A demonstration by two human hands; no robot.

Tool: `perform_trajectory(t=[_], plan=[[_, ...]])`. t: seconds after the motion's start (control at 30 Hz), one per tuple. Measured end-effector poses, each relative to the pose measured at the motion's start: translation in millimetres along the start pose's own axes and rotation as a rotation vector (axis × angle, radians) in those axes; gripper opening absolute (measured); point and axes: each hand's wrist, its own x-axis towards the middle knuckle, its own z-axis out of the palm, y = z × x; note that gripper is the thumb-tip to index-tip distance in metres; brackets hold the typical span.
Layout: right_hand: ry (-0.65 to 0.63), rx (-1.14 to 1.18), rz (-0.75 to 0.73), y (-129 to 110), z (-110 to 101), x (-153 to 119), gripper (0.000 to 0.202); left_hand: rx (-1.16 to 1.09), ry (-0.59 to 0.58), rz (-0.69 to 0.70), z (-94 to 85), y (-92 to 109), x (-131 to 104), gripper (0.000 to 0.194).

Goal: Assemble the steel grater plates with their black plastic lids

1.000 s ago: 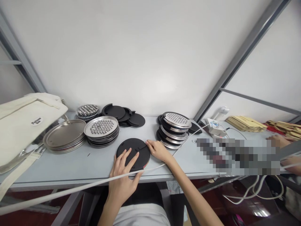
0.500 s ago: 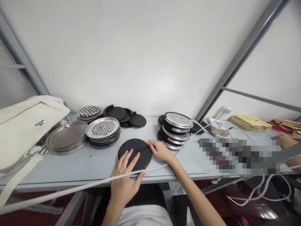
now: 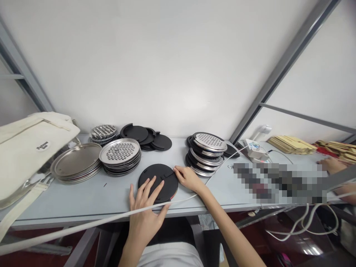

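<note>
A black round disc (image 3: 154, 172) lies flat near the table's front edge, with a slot and a small raised part on top. A thin coloured strip shows along its lower right rim. My left hand (image 3: 146, 209) rests on the near side of it, fingers spread and thumb by the rim. Thumb and fingers of my right hand (image 3: 185, 176) are pinched at the disc's upper right edge. Something small and shiny shows by those fingertips, too small to name. To the left stand a stack of perforated grater discs (image 3: 122, 152) and a stack of plain metal discs (image 3: 78, 161).
Black round holders (image 3: 136, 133) lie behind. At right rises a stack of assembled graters (image 3: 210, 142). A white cable (image 3: 111, 218) crosses in front of my hands. Farther right are tan flat pieces (image 3: 292, 144) and another person's hand (image 3: 332, 165). A cream bag (image 3: 36, 144) sits left.
My left hand's index finger and the fingers beside it have shifted slightly left and spread wider on the disc. My right hand keeps its pinch at the edge. The view has shifted slightly.
</note>
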Motion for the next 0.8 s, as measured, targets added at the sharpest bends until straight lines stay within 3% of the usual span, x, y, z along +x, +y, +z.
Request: perform_trajectory(t=[0.23,0.33,0.5,0.8], plan=[[-0.019,0.039,0.009,0.0,0.8,-1.3,0.036,-0.071,-0.125,0.097,-1.4,1.0,21.1,0.052],[-0.014,0.058,0.009,-0.4,0.1,-2.0,0.037,-0.067,-0.106,0.063,2.5,0.2,38.9,0.044],[-0.007,0.063,0.013,-0.8,-0.3,-3.0,0.037,-0.152,-0.196,0.063,13.2,-0.1,63.9,0.028],[-0.034,0.053,0.025,0.4,-0.2,-1.6,0.037,-0.328,-0.161,-0.062,23.7,3.5,72.0,0.012]])
